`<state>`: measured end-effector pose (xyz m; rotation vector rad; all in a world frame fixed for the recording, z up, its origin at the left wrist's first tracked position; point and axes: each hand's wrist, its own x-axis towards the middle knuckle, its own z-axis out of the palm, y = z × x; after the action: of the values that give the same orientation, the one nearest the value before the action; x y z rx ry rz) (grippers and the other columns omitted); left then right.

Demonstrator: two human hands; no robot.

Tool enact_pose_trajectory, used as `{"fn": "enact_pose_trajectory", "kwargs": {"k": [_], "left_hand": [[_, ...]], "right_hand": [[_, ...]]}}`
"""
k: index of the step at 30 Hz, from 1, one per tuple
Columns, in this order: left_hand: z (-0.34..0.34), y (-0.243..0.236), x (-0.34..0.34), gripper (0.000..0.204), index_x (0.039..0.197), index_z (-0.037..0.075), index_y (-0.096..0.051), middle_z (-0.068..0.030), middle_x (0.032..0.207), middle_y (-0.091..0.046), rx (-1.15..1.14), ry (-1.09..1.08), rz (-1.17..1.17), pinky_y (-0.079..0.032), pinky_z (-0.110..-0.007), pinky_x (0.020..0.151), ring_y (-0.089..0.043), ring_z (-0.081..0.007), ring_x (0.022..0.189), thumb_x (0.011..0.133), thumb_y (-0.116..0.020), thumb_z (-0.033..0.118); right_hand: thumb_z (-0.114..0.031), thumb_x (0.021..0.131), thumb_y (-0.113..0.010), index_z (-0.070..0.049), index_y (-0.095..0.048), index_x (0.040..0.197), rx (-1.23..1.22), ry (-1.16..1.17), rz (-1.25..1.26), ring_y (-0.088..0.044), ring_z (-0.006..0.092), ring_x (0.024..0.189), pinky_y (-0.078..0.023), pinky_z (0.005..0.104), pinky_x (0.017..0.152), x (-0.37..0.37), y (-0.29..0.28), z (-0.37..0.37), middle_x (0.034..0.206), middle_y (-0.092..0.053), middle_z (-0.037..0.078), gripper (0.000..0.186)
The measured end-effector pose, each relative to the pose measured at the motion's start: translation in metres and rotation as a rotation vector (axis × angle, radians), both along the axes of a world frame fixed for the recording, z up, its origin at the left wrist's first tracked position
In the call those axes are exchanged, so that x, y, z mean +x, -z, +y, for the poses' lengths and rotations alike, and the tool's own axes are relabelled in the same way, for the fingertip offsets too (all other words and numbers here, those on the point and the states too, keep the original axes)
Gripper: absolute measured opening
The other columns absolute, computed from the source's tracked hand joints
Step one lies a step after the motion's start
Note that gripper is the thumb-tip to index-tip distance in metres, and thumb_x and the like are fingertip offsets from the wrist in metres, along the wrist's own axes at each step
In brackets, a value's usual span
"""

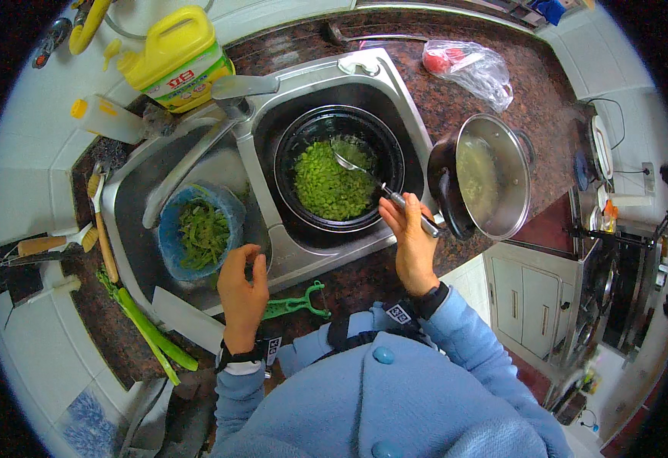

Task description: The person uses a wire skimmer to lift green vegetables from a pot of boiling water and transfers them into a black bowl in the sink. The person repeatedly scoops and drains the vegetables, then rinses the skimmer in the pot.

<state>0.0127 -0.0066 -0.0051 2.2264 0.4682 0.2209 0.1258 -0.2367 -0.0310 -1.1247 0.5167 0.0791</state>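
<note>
My right hand (414, 252) grips the black-and-steel handle of a spoon (349, 163). Its head rests in chopped green pieces in water (326, 183), inside a black pot (288, 153) in the right sink basin. My left hand (244, 290) is loosely curled with nothing visible in it, just below a blue plastic container (173, 237) of green leafy scraps in the left basin (128, 198). Beside it a green peeler-like tool (288, 308) lies at the counter's front edge. A steel pot (479, 175) of cloudy liquid stands right of the sink.
The faucet (196, 153) arches over the left basin. Yellow jug (173, 57) and white bottle (105, 120) stand behind. Brushes (101, 221) and green stalks (147, 328) lie left. A plastic bag (471, 72) and long ladle (372, 37) lie on the counter (410, 91) at the back.
</note>
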Motion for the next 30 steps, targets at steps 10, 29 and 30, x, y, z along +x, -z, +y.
{"fn": "enact_pose_trajectory", "kwargs": {"k": [10,29,30], "left_hand": [[0.000,-0.003,-0.002,0.014,0.097,0.001,-0.060,-0.0123,0.085,-0.061,-0.001,0.014,0.001,-0.046,-0.033,0.071,-0.061,-0.0244,0.080,0.086,-0.058,0.009],[0.004,0.003,-0.004,0.014,0.095,0.000,-0.060,-0.0150,0.089,-0.062,0.028,0.013,-0.023,-0.047,-0.034,0.072,-0.061,-0.0295,0.082,0.083,-0.061,0.008],[0.004,0.004,-0.004,0.014,0.095,0.000,-0.060,-0.0152,0.089,-0.062,0.012,0.007,-0.024,-0.047,-0.034,0.073,-0.061,-0.0297,0.082,0.083,-0.061,0.008]], "right_hand": [[-0.014,0.095,-0.049,0.006,-0.048,0.120,-0.225,-0.275,-0.269,-0.063,0.0269,0.098,-0.050,0.0361,0.089,-0.016,-0.011,-0.002,0.107,-0.060,0.020,0.032],[-0.006,0.086,-0.059,0.004,-0.061,0.100,-0.748,-0.545,-0.410,-0.067,0.0149,0.075,-0.049,0.0231,0.061,0.010,-0.013,0.008,0.080,-0.066,0.010,0.017],[-0.005,0.085,-0.060,0.004,-0.061,0.100,-0.794,-0.565,-0.447,-0.067,0.0147,0.074,-0.049,0.0232,0.061,0.013,-0.008,0.011,0.079,-0.066,0.010,0.017]]}}
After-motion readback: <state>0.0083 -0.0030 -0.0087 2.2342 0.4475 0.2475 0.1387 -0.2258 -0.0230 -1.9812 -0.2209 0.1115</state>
